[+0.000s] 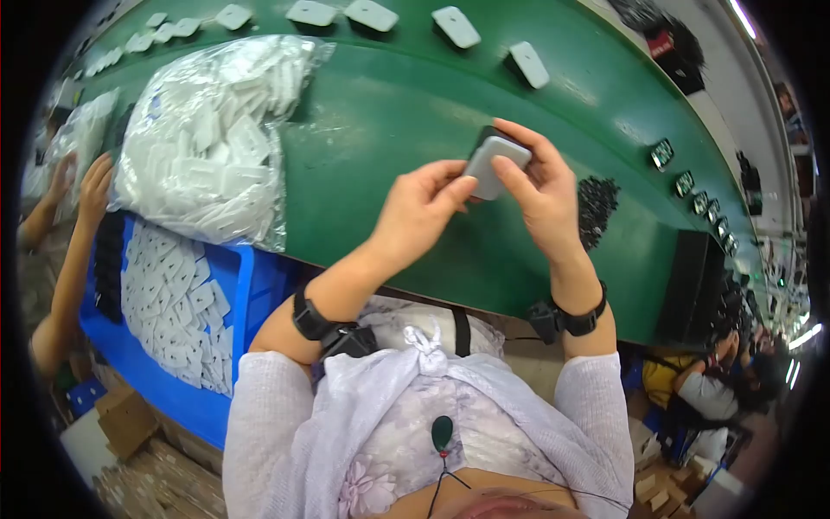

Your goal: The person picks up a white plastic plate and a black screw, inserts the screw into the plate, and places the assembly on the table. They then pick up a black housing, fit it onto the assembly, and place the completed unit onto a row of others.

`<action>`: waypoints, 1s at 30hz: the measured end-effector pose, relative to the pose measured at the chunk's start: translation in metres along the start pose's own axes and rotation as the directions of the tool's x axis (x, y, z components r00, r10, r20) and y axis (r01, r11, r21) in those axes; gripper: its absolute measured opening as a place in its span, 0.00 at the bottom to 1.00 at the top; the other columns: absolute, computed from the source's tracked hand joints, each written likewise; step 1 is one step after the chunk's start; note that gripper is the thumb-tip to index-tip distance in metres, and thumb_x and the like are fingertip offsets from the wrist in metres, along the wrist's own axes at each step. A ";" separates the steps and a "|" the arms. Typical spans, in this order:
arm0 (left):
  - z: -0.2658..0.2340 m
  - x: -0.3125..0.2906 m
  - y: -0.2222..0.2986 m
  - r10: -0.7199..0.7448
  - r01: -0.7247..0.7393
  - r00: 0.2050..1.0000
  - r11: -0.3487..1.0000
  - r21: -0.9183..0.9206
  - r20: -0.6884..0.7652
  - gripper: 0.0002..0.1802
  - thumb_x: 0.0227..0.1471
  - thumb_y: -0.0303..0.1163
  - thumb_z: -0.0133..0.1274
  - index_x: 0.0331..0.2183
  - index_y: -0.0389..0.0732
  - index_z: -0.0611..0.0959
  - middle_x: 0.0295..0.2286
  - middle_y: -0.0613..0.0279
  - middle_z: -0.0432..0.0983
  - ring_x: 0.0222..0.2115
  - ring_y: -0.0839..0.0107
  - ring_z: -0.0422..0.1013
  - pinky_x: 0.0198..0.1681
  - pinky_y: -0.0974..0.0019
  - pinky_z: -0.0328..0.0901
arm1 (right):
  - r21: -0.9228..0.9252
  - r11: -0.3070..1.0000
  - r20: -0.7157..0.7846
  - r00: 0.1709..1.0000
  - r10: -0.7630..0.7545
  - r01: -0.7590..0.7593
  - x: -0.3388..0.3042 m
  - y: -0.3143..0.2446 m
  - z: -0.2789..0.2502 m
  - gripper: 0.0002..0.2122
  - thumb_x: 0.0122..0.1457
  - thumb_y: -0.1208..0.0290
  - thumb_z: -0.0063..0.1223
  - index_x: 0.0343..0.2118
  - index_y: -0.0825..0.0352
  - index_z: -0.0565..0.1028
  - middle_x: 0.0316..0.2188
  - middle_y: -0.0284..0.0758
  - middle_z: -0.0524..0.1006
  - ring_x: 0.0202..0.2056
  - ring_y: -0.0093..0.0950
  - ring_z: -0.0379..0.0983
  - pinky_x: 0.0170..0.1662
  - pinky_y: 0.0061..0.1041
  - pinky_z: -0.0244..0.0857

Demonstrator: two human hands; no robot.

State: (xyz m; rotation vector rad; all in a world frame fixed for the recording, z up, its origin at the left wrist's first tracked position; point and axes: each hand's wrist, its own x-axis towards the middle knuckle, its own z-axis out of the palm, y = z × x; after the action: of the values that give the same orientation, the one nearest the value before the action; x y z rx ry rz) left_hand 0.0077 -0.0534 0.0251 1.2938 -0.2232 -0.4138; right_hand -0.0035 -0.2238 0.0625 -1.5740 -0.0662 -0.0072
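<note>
Above the green table [363, 112], both my hands hold a small rectangular case [496, 166] with rounded corners, a pale grey top and a black underside. My left hand [413, 206] pinches its near left edge between thumb and fingers. My right hand [546, 192] wraps round its far and right sides, with the thumb pressed on the pale top. A pile of small black parts [596, 210] lies just right of my right hand. The case's underside is mostly hidden.
Left stands a clear plastic bag [207, 147] of white covers; a blue crate [245, 303] below holds more. White-topped cases [456, 28] line the far side. Open black units [661, 154] and a black box [692, 285] are at right. A co-worker's hand [95, 186] touches the bag.
</note>
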 end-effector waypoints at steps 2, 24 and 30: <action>0.010 0.002 0.003 0.025 -0.025 1.000 0.999 -0.030 0.014 0.18 0.57 0.34 0.51 0.44 0.29 0.76 0.34 0.59 0.78 0.33 0.74 0.74 0.36 0.72 0.68 | -0.063 0.995 -0.084 0.993 -0.079 0.074 -0.003 -0.006 0.000 0.20 0.56 0.76 0.57 0.51 0.72 0.68 0.44 0.37 0.73 0.47 0.24 0.69 0.52 0.24 0.62; -0.152 -0.029 0.046 0.534 0.526 0.791 -0.347 0.776 -0.297 0.22 0.49 0.43 0.57 0.44 0.42 0.78 0.42 0.56 0.71 0.46 0.59 0.66 0.48 0.56 0.59 | -0.729 0.671 -0.126 0.990 0.069 -0.139 0.142 0.028 -0.222 0.18 0.54 0.63 0.58 0.45 0.68 0.75 0.41 0.40 0.78 0.41 0.30 0.73 0.45 0.28 0.67; -0.156 -0.021 0.047 0.645 0.495 0.743 -0.348 0.796 -0.180 0.18 0.53 0.34 0.54 0.47 0.56 0.79 0.40 0.57 0.73 0.42 0.59 0.68 0.42 0.57 0.63 | -0.738 0.641 -0.266 0.964 0.012 -0.212 0.131 0.031 -0.221 0.20 0.56 0.60 0.56 0.47 0.68 0.74 0.41 0.39 0.77 0.42 0.30 0.73 0.46 0.27 0.66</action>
State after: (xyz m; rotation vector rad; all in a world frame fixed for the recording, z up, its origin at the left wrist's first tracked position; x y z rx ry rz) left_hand 0.0567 0.1030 0.0301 3.1907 0.0582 0.8984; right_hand 0.1368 -0.4400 0.0387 -2.4277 0.2676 -0.1448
